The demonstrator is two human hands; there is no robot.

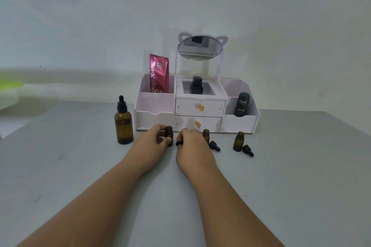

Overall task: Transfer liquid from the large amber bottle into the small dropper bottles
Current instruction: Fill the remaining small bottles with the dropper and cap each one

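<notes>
The left hand [154, 139] has its fingers and thumb curled round a small amber glass dropper bottle [169, 135], which stands upright and uncapped on the grey worktop [80, 166]. Just beside it, the right hand [192, 144] is curled over a small black dropper cap [178, 143]. It pinches the cap low, close to the worktop, and only the cap's dark end shows past the fingers. Whether the cap touches the surface cannot be told. Both bare forearms reach in from the lower edge.

Partly hidden behind the right hand stands a second small amber bottle [206, 134], also uncapped, with its black dropper cap [214, 145] lying on its side next to it. Further right, a third small uncapped amber bottle [239, 141] stands upright, and another black cap [248, 150] lies just beside it.

To the left of the left hand, apart from it, the large amber glass bottle [123, 124] stands upright with its black dropper top screwed on.

Behind all the bottles sits a white plastic cosmetics organiser [154, 118] with two drawers bearing gold knobs and an oval mirror with cat ears [199, 48] on top. Its left compartment holds a magenta sachet [159, 73], the middle one a black square bottle [196, 85], and the right one a dark green tube marked Kahf [242, 104].
</notes>
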